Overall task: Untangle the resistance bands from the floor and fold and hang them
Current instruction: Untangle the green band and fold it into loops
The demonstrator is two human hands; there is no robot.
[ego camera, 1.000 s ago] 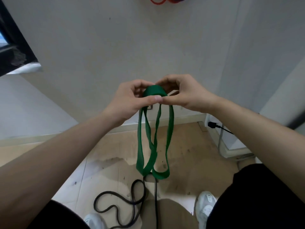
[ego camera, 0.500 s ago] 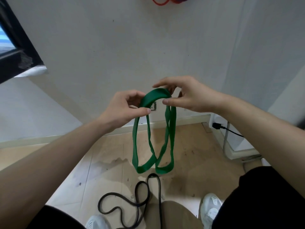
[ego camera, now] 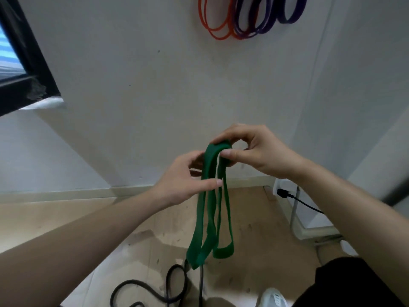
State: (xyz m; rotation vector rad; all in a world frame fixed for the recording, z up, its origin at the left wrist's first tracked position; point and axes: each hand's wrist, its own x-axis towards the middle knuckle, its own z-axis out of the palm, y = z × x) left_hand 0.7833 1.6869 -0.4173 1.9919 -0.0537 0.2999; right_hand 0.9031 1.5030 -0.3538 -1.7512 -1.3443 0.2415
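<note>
The right grip (ego camera: 254,151) pinches the top fold of a green band (ego camera: 211,160); the left grip (ego camera: 183,182) grasps its strands below. Its loops dangle over a black band (ego camera: 201,286) on the floor (ego camera: 66,218). Red bands (ego camera: 218,37) and purple bands (ego camera: 290,20) hang on the wall (ego camera: 155,85).

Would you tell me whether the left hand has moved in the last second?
Yes: the left hand has dropped down the green band, from well above the skirting board to almost level with it.
</note>
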